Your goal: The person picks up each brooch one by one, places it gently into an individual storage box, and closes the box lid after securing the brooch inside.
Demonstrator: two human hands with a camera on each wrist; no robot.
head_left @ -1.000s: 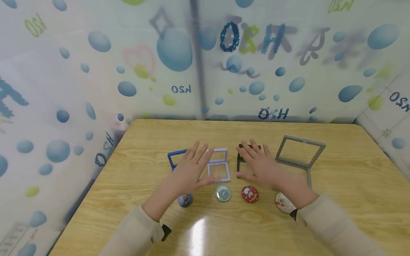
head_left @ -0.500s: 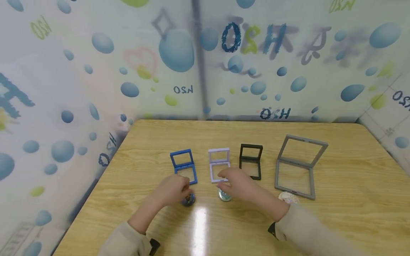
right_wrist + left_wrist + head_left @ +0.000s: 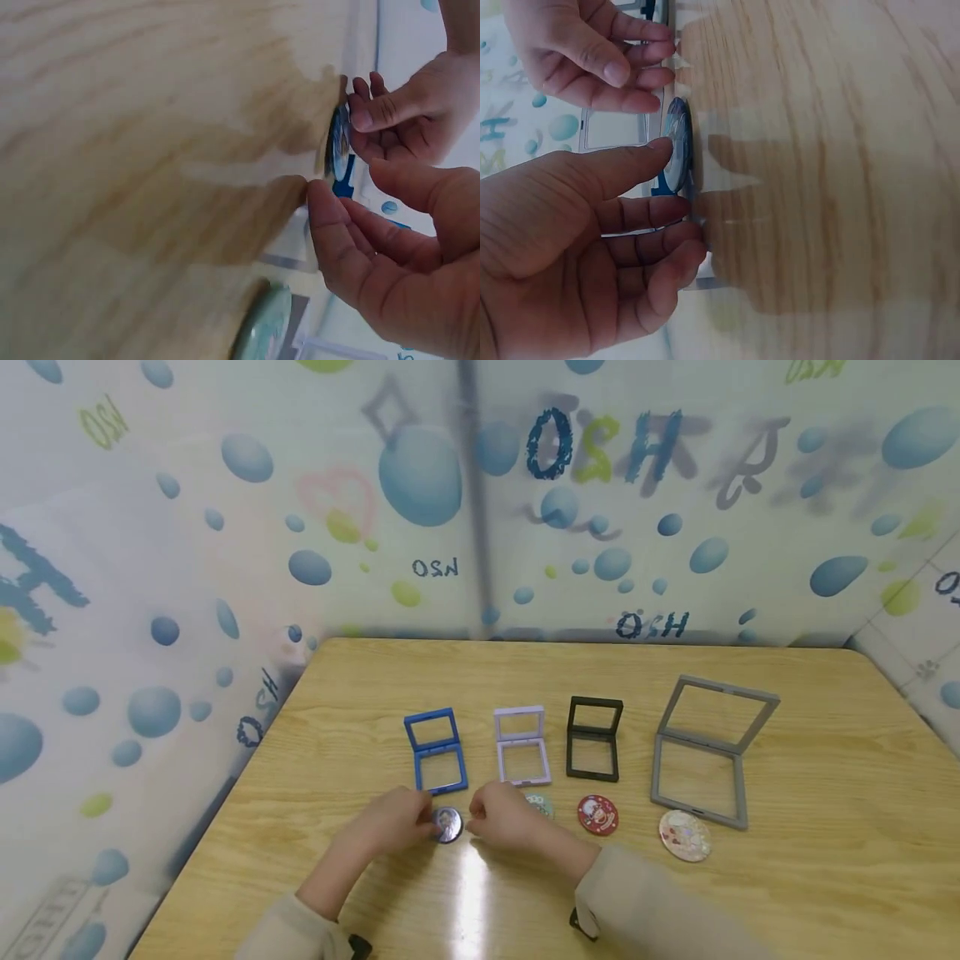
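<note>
A round button badge (image 3: pixel 448 825) with a dark blue rim lies on the table below the blue frame (image 3: pixel 441 770). My left hand (image 3: pixel 397 820) is at its left edge; in the left wrist view the thumb (image 3: pixel 654 156) touches its face and the forefinger lies by the rim, pinching it. Right of that badge is my right hand (image 3: pixel 504 817), fingers loosely bent and apart from it, with nothing between thumb and forefinger in the right wrist view. It partly hides a green badge (image 3: pixel 540 804) in the head view.
Hinged frames stand open in a row: lilac (image 3: pixel 523 763), black (image 3: pixel 592 755) and a larger grey one (image 3: pixel 699 783). A red badge (image 3: pixel 597 815) and a larger cream badge (image 3: pixel 685 836) lie in front. A patterned wall (image 3: pixel 480 543) rises behind the wooden table (image 3: pixel 825 793).
Both hands have drawn back from over the frames. The left has come down to the dark blue badge; the right has swung left towards it, uncovering the red and cream badges.
</note>
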